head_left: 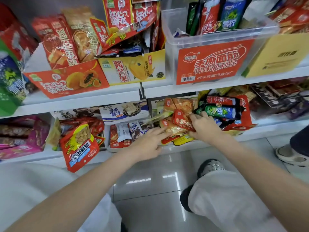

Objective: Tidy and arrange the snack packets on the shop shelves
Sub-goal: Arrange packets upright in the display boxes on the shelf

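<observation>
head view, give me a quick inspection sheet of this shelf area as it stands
surface: white lower shelf, crowded with open cartons.
job's things: red-orange snack packets heaped untidily in the middle carton.
clutter: red peanut packet hangs over the shelf edge; clear tub of packets on the upper shelf.
grippers: left hand has straight fingers touching the heap; right hand rests on the packets, its grip is unclear.
cables: nothing seen.
surroundings: glossy tiled floor; another person's sandalled foot at right.
</observation>
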The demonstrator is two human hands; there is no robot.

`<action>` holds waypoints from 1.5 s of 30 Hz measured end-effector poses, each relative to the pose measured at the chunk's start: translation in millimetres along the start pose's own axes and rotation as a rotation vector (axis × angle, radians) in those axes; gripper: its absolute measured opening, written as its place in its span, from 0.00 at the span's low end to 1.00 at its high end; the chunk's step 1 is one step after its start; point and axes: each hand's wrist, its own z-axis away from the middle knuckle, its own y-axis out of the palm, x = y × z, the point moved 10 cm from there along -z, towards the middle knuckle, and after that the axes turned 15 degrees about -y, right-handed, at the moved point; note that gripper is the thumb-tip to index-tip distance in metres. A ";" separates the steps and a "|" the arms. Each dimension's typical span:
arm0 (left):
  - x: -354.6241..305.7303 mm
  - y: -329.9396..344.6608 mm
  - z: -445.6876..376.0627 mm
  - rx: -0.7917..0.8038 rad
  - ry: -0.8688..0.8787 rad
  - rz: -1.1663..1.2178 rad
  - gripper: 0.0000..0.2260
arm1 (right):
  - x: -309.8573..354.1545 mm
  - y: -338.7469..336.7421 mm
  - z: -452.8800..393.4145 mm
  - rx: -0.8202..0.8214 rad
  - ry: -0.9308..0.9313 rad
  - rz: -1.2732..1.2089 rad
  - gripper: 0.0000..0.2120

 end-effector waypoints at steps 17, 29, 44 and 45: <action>-7.3 -46.2 34.2 0.282 -0.217 1.092 0.16 | 28.4 -99.5 84.2 -0.551 -0.046 -0.289 0.09; 92.0 -102.8 114.6 -0.240 -0.375 0.971 0.14 | 183.0 -103.3 42.1 -0.253 -0.540 -0.553 0.31; 132.8 -192.3 167.8 -0.231 -0.071 1.119 0.25 | 204.6 -191.5 -3.9 -0.388 -0.289 -1.155 0.08; 136.6 -194.6 170.4 -0.245 -0.078 1.133 0.24 | 210.5 -200.2 -4.6 -0.397 -0.324 -1.159 0.08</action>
